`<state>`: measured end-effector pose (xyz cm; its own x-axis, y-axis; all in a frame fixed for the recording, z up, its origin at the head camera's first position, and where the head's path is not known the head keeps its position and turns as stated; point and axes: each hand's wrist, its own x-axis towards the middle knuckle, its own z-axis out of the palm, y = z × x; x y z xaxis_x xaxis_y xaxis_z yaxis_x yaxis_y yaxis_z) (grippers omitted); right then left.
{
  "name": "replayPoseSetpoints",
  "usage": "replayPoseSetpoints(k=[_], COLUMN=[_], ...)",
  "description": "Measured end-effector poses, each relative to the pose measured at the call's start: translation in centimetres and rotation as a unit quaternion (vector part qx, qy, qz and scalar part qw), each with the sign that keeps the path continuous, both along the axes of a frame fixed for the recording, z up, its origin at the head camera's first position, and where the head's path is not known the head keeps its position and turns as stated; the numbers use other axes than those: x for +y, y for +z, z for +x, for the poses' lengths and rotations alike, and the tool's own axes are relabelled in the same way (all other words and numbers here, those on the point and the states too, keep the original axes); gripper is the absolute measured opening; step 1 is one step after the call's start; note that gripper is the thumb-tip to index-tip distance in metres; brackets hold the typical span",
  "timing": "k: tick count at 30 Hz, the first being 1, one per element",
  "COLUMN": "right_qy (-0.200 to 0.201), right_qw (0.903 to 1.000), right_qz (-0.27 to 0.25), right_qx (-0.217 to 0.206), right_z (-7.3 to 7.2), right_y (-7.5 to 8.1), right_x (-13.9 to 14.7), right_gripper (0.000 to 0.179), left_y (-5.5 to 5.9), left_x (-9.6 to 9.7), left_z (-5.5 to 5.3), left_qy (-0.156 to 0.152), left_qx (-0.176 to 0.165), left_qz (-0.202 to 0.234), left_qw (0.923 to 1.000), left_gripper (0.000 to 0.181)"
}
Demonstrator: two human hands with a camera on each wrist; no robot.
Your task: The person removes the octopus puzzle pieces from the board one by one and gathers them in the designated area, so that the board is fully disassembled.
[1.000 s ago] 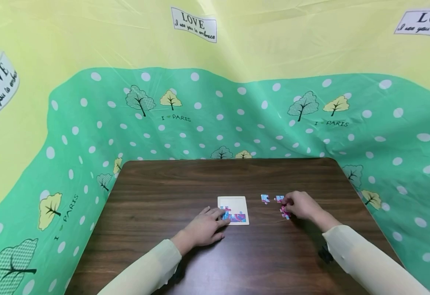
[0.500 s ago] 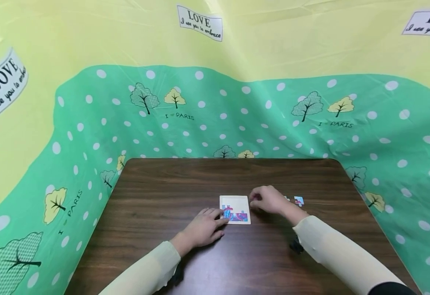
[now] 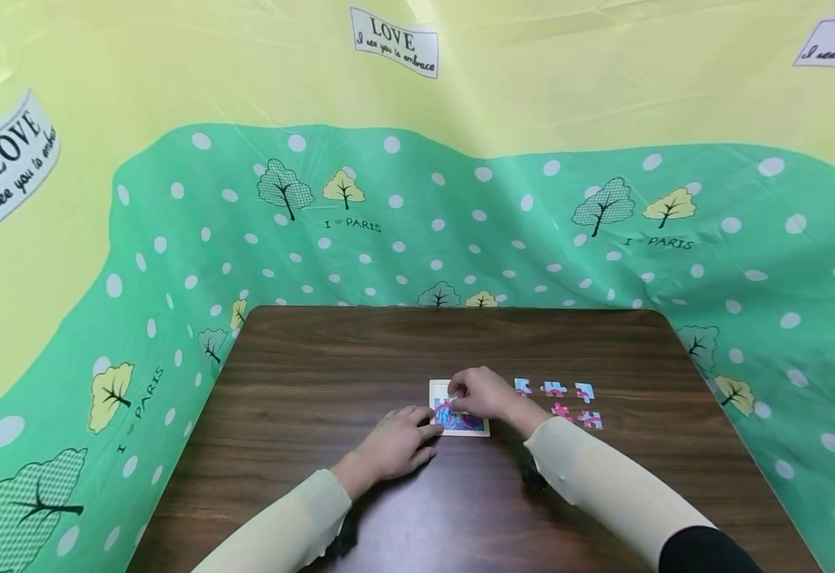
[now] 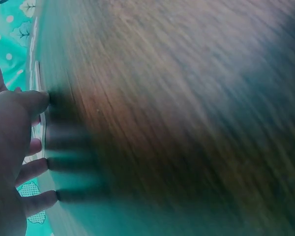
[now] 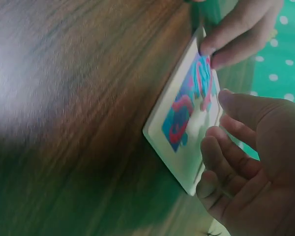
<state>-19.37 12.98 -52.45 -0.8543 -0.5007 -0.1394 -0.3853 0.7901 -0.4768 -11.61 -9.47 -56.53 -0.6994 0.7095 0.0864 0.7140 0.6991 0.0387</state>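
A small white puzzle tray (image 3: 485,433) lies on the table, its near part filled with joined blue, pink and purple pieces (image 5: 179,115). Over the upper left of this tray is my right hand (image 3: 487,394), thumb and fingertips brought together in a pinch on a puzzle piece that the fingers mostly hide. In the right wrist view that hand's fingertips (image 5: 214,135) are close above the tray's pale bare part. My left hand (image 3: 392,446) lies flat with spread fingers, its fingertips on the tray's left edge; the left wrist view shows these fingers (image 4: 37,169) from the side.
To the tray's right, several loose puzzle pieces lie in two rows, among them a pink one (image 3: 560,411) and a blue one (image 3: 584,391). The dark wooden table (image 3: 317,358) ends at a green and yellow printed curtain (image 3: 388,239) behind it.
My right hand has moved left from the loose pieces to above the tray, uncovering those pieces. My left hand stays at the tray's edge. The head view has shifted slightly.
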Motion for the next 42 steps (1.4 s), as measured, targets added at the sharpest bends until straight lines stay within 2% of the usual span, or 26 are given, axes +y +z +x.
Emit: replayPoseSetpoints(k=[11,18,34,42], right_qy=[0.009,0.005,-0.027,-0.030], right_qw=[0.9991,0.9992,0.9995,0.9963], right_qz=[0.037,0.036,-0.011,-0.079], right_qx=[0.018,0.018,-0.011,-0.017], right_z=[-0.3,-0.3,-0.3,-0.1], right_y=[-1.0,-1.2,-1.6,-1.3], right_x=[-0.8,-0.9,-0.8,-0.3], right_gripper=[0.017,0.013,0.018,0.011], left_y=[0.0,0.1,-0.4,-0.2], left_x=[0.0,0.0,0.0,0.0], left_z=[-0.2,-0.2,-0.3,-0.3], left_qy=[-0.011,-0.018,-0.023,-0.022], left_qx=[0.021,0.032,0.042,0.043], left_qz=[-0.006,-0.004,-0.005,0.001], left_qw=[0.9997,0.9993,0.9988,0.9988], left_gripper=[0.038,0.037,0.035,0.034])
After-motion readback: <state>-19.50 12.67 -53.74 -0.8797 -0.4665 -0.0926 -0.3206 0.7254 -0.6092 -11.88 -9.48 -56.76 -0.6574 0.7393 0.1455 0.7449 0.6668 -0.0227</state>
